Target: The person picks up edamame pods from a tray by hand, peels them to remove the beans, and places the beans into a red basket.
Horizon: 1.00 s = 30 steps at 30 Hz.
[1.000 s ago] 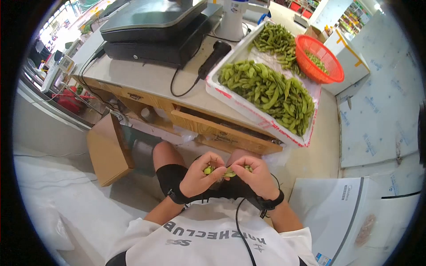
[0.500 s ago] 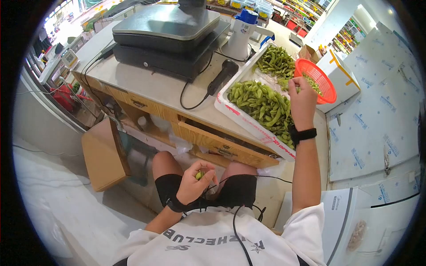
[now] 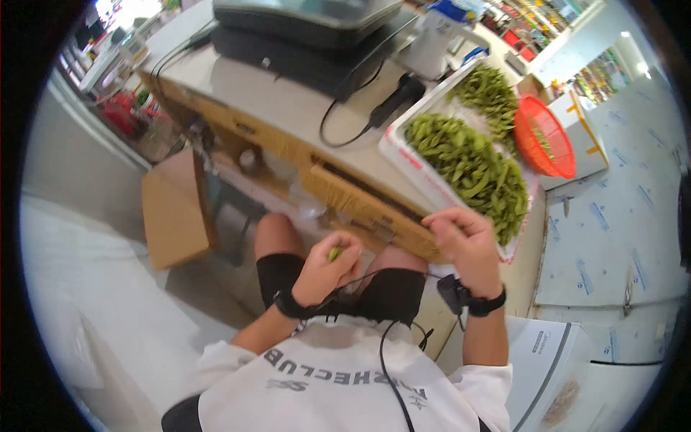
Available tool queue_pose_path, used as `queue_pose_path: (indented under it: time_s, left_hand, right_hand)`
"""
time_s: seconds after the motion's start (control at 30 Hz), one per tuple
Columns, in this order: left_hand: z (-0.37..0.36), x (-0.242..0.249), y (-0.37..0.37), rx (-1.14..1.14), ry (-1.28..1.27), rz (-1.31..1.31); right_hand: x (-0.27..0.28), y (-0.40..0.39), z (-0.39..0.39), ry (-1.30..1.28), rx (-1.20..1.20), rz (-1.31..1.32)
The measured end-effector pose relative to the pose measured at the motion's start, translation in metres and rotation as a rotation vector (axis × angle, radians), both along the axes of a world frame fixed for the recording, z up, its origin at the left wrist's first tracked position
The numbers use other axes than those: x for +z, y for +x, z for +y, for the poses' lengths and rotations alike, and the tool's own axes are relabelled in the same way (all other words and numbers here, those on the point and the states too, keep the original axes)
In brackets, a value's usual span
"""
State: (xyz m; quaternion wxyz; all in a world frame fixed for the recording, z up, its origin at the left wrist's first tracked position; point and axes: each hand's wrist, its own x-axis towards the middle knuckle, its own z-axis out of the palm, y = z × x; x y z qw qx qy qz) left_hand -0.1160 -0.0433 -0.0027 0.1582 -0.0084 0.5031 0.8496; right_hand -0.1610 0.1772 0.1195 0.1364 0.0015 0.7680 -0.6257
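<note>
1. Far left: stands a brown cardboard box [image 3: 171,212], open-sided and angular, on the floor.
2. Farther right, on the pale tabletop [image 3: 273,111]: sits a black scale [image 3: 306,68] with a flat metal top.
3. Below: shows the left hand [image 3: 327,270] above the lap, curled narrow around a small green bean pod [image 3: 335,253].
4. Beyond: juts a wooden drawer [image 3: 353,205], partly open, below a black handheld scanner [image 3: 396,102].
5. Next: hovers the right hand [image 3: 468,248] near a white foam tray [image 3: 426,176], thumb and fingers close together; cannot tell if holding anything.
6. Inside the tray: lie heaped green pods [image 3: 468,162].
7. Far right: rests an orange-red plastic basket [image 3: 529,140], holding pale green beans [image 3: 543,144].
</note>
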Motion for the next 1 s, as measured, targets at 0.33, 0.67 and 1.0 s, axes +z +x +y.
queue_pose_path:
  time_s: [0.33,0.67,1.0]
  left_hand:
    - [0.014,-0.015,0.000,-0.093,0.104,-0.153]
    - [0.018,-0.007,-0.002,-0.150,0.244,-0.310]
    - [0.013,-0.017,0.002,-0.128,0.205,-0.228]
  right_hand:
    - [-0.103,0.053,-0.045,-0.280,0.057,-0.182]
    - [-0.112,0.052,-0.023,-0.709,-0.028,-0.326]
    - [-0.116,0.054,-0.020,-0.734,-0.177,-0.297]
